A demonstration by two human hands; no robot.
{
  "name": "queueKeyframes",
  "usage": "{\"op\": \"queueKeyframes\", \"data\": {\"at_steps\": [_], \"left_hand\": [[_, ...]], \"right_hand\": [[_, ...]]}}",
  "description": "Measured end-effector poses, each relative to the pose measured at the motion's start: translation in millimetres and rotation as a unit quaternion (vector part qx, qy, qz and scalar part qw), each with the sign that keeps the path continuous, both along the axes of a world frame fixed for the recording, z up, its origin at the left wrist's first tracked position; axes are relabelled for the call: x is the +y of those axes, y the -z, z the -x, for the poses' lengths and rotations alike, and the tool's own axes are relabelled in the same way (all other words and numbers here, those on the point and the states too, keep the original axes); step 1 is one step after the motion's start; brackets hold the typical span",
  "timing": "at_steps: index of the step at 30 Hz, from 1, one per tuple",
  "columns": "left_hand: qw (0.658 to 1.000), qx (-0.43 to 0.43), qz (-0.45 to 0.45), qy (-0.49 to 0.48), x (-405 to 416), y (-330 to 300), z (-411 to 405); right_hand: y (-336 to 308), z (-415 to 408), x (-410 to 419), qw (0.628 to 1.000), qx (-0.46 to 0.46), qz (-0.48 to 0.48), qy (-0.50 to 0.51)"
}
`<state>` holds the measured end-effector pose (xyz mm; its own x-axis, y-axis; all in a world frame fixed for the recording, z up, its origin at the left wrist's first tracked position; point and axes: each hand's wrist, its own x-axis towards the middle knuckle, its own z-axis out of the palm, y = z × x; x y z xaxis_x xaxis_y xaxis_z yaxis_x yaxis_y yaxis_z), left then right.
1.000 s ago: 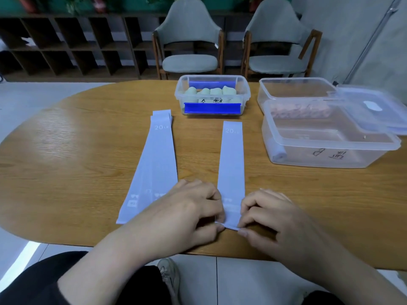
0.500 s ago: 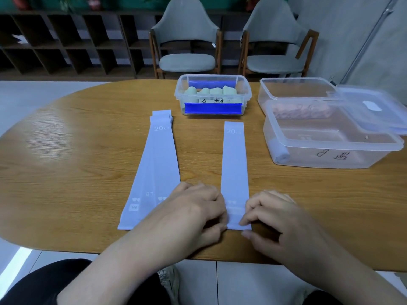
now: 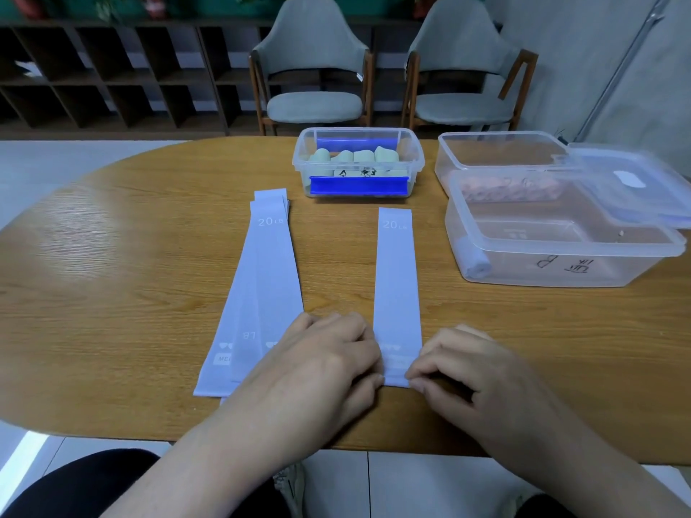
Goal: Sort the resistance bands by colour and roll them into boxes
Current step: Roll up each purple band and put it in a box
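Observation:
A single lilac band (image 3: 396,278) marked 20 LB lies flat on the wooden table (image 3: 112,274), running away from me. My left hand (image 3: 321,364) and my right hand (image 3: 467,372) pinch its near end from either side with curled fingers. A stack of more lilac bands (image 3: 261,289) lies to the left, its near right corner under my left hand. A large clear box (image 3: 561,237) at the right holds one rolled lilac band (image 3: 475,261). A small clear box (image 3: 359,162) at the back holds pale green rolls.
Behind the large box stands another clear box (image 3: 497,158) with pinkish rolls, and a loose clear lid (image 3: 628,185) leans on both. Two grey chairs (image 3: 314,69) stand beyond the table, with dark shelving (image 3: 112,69) at the left.
The near end of the single band has shifted slightly away from the table edge, with both hands still pinching it. The rest has not moved.

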<state>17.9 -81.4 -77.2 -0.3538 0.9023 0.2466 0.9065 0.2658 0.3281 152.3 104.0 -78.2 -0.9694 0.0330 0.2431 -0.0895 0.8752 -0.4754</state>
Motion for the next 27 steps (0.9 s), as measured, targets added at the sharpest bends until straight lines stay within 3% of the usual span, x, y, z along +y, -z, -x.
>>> {"op": "queueKeyframes", "data": {"at_steps": [12, 18, 27], "left_hand": [[0.999, 0.032, 0.011, -0.018, -0.9, 3.4, 2.5], [0.996, 0.073, -0.042, -0.015, 3.4, 16.1, 4.8], [0.999, 0.029, -0.004, -0.033, 2.0, -3.7, -3.3]], "right_hand": [[4.4, 1.0, -0.4, 0.999, 0.011, -0.029, 0.020], [2.9, -1.4, 2.5, 0.999, 0.011, -0.039, 0.007], [4.3, -0.2, 2.8, 0.999, 0.026, -0.016, 0.013]]}}
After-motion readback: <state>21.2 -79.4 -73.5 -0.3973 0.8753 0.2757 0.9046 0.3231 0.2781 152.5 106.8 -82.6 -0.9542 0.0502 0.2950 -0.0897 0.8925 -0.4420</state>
